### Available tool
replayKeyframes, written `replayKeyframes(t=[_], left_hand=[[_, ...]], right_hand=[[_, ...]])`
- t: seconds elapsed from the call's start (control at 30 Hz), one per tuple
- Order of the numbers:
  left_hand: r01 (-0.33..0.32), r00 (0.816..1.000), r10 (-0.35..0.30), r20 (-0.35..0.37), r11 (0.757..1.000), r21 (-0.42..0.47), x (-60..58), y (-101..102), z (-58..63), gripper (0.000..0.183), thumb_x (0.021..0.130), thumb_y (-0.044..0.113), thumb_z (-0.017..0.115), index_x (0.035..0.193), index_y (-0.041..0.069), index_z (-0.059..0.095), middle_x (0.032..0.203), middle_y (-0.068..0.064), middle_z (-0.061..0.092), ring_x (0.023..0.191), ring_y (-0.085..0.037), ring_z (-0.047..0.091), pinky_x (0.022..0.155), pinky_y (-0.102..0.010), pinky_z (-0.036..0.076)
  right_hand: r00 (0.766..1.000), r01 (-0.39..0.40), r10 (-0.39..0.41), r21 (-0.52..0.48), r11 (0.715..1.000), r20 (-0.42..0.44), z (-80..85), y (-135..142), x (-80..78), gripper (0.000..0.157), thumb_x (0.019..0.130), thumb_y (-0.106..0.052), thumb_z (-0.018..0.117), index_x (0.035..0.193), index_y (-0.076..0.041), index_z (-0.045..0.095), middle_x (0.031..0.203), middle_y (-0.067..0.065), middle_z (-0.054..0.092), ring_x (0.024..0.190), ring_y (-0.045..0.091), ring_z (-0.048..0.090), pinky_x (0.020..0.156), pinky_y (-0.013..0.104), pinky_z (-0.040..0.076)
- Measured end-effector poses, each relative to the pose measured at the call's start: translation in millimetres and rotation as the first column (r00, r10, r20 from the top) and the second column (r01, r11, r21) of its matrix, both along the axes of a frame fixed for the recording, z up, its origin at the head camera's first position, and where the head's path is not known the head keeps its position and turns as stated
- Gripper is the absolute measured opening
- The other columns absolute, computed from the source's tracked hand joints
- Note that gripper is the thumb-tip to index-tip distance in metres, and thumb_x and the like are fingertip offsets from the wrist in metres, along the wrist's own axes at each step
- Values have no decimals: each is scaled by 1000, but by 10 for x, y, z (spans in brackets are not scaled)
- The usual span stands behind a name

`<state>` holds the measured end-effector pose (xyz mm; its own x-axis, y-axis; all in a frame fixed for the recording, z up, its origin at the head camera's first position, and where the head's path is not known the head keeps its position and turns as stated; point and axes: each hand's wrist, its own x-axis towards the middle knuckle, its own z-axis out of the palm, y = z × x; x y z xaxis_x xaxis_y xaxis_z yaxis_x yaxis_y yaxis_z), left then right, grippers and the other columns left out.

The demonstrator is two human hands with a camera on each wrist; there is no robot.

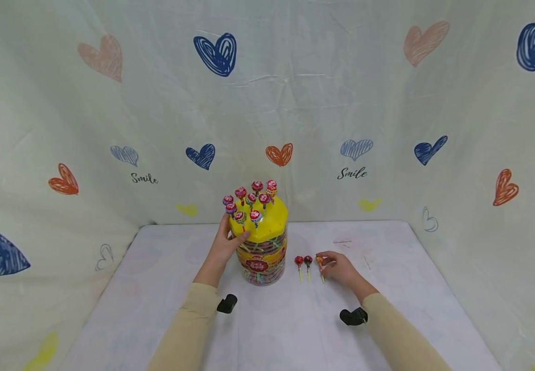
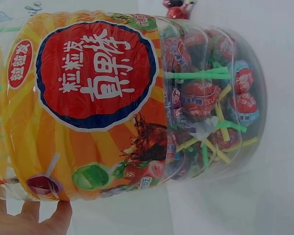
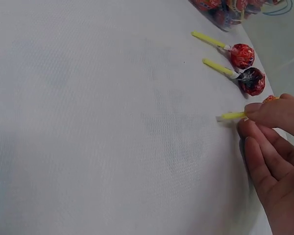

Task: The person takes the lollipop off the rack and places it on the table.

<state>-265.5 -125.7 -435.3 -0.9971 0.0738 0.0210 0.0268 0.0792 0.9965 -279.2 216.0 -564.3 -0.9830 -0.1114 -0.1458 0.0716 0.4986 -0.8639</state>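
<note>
A clear jar (image 1: 262,270) of lollipops with a yellow lid (image 1: 274,219) stands on the table, several lollipops (image 1: 251,199) upright in the lid. My left hand (image 1: 223,247) grips the jar's upper left side, thumb at the lid's edge; in the left wrist view its fingers (image 2: 61,218) touch the wall beside the orange label (image 2: 93,147). To the jar's right, my right hand (image 1: 338,268) pinches an orange-wrapped lollipop (image 1: 319,260) close to the tabletop. Its yellow stick (image 3: 231,116) shows between thumb and finger in the right wrist view; the hand partly hides the candy.
A red lollipop (image 1: 299,260) and a dark red lollipop (image 1: 307,260) lie side by side between the jar and my right hand. The white-covered table (image 1: 277,330) meets a curtain printed with hearts (image 1: 279,154) behind the jar.
</note>
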Motion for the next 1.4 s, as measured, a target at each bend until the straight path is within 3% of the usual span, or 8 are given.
replayKeyframes(t=[0.47,1.03,1.4], left_hand=[[6,1000,-6,0,1000,7,2,0,0,85,91,28,71,156,28,17,159,-11,20,145,-33,14,115,-58,16],[-2,1000,1,18,1000,16,10,8,16,85,91,31,70,157,29,15,160,-11,18,146,-34,11,115,-58,14],[1,1000,-1,10,1000,5,12,8,7,85,92,29,69,157,27,15,160,-11,18,146,-32,12,115,-58,13]], right_hand=[[999,-41,42,61,997,-21,-55,-42,-42,49,77,1,79,123,-9,67,97,6,59,75,20,49,61,30,44],[995,-85,90,91,992,-51,-86,-33,-63,64,78,-3,80,137,-13,58,97,5,55,75,20,45,62,32,40],[990,-85,93,82,993,-103,83,14,2,59,79,2,76,135,-6,58,102,9,62,76,19,53,63,32,47]])
